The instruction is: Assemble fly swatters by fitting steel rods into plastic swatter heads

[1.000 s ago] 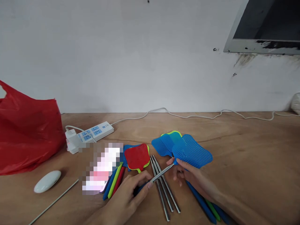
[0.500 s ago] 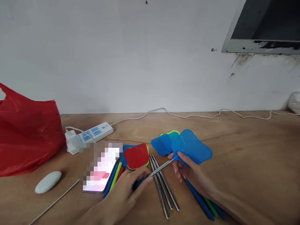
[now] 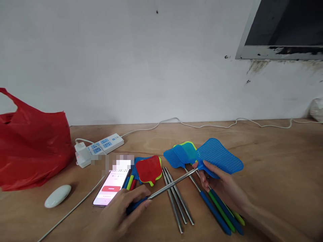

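On the wooden tabletop (image 3: 277,161): red bag (image 3: 37,148), power strip (image 3: 112,143), phone (image 3: 111,188), metal rods (image 3: 178,201), swatters (image 3: 148,169).

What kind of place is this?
Likely a makeshift workroom, though a room in a home is possible. The signs: a plain wooden tabletop against a wall with dark marks, fly swatters and loose metal rods laid in groups, and a power strip on the tabletop.

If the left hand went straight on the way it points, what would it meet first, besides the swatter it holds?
Most likely the three loose metal rods, crossed in view by the held swatter's shaft; the left hand might pass over them, since its height is unclear.
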`<action>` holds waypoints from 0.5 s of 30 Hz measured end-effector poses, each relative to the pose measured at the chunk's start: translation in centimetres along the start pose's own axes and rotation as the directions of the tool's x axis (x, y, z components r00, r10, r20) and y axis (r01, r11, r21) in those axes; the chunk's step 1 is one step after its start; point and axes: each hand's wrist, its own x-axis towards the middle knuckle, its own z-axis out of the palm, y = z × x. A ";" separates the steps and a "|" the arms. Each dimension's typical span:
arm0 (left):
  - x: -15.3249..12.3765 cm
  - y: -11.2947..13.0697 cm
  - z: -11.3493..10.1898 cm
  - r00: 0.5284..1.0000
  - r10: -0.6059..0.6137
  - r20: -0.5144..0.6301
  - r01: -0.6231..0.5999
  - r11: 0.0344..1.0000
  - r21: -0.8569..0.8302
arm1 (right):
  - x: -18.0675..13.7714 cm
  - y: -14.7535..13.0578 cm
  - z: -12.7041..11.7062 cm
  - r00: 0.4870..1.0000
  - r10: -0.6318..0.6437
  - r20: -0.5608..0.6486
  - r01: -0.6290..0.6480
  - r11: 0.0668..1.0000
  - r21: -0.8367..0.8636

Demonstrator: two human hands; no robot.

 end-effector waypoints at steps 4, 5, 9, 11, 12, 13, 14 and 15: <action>0.1 0.9 -0.1 0.994 -0.065 -0.092 0.059 0.996 -0.064 | -0.1 -0.6 -0.2 0.997 0.038 -0.072 -0.037 0.999 0.014; 0.0 0.9 0.0 0.990 -0.091 -0.109 0.082 0.993 -0.083 | -0.2 -0.8 -0.5 0.994 0.043 -0.096 -0.041 0.999 0.025; -0.4 0.2 0.7 0.985 -0.130 -0.117 0.119 0.988 -0.100 | -0.5 -1.1 -1.2 0.984 0.032 -0.177 -0.024 0.999 0.043; -0.3 -0.2 1.1 0.988 -0.112 -0.110 0.103 0.991 -0.082 | -0.7 -0.8 -1.0 0.975 -0.003 -0.220 0.012 0.999 0.040; -0.2 -0.3 1.3 0.990 -0.099 -0.104 0.092 0.993 -0.073 | -0.8 -0.4 -0.8 0.968 -0.028 -0.248 0.039 0.998 0.040; 0.0 -0.3 1.6 0.993 -0.081 -0.090 0.075 0.995 -0.064 | -0.8 0.1 -0.4 0.962 -0.051 -0.267 0.064 0.997 0.039; 0.2 -0.3 2.0 0.996 -0.062 -0.065 0.058 0.997 -0.057 | -0.9 0.7 0.1 0.956 -0.079 -0.283 0.093 0.995 0.037; 0.4 -0.2 2.3 0.998 -0.043 -0.043 0.041 0.998 -0.053 | -1.0 1.4 0.5 0.961 -0.084 -0.265 0.091 0.996 0.016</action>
